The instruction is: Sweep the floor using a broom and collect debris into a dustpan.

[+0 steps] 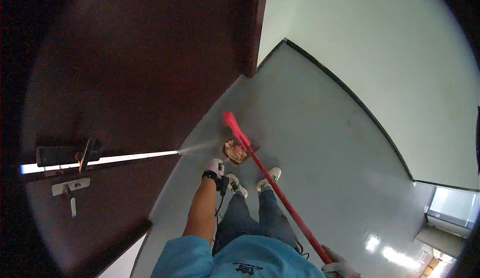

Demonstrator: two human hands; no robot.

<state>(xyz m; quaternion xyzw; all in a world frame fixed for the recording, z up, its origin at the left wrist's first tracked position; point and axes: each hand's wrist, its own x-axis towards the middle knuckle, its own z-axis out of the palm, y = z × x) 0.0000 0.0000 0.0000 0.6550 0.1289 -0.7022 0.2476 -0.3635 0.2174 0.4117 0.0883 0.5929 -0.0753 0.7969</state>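
My left hand (215,167), in a pale glove, is closed at the near left side of what looks like a dustpan; its grip on the handle is mostly hidden. Brownish crumpled debris (234,153) fills the pan, and a dark edge (255,145) shows on its right. My right hand (342,267), also gloved, is wrapped round the upper end of a long red broom (280,194) at the bottom right. The broom slants away to the far left, and its pinkish-red head (235,124) is just beyond the debris.
Dark brown double doors (150,68) stand on the left, with light through the gap between them and a handle (86,155). A white wall (380,43) with black skirting curves round the right. My shoes (270,177) stand on the grey floor (320,143), close to the debris.
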